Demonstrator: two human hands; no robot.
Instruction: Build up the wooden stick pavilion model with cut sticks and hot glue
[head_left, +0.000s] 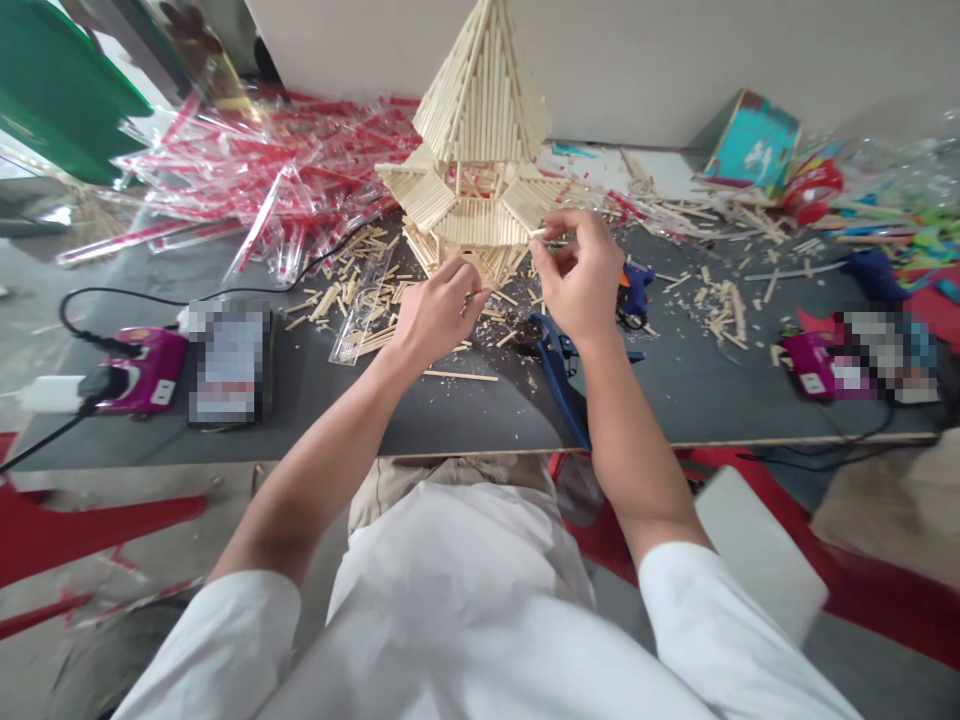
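Observation:
A tower-like model of pale wooden sticks stands upright at the back middle of the table. My right hand is at its lower right edge, with thumb and forefinger pinched on a small wooden stick. Just in front of the model's base is my left hand, its fingers curled together; a small stick end seems to show at the fingertips, too small to make out. Loose cut sticks lie around the base. Below my right hand, a blue-handled tool rests on the table, partly hidden by my forearm.
Red and clear plastic wrappers are heaped at the back left. A phone and a purple power strip with black cables lie on the left. On the right are stick scraps, a blue glue gun and another purple power strip.

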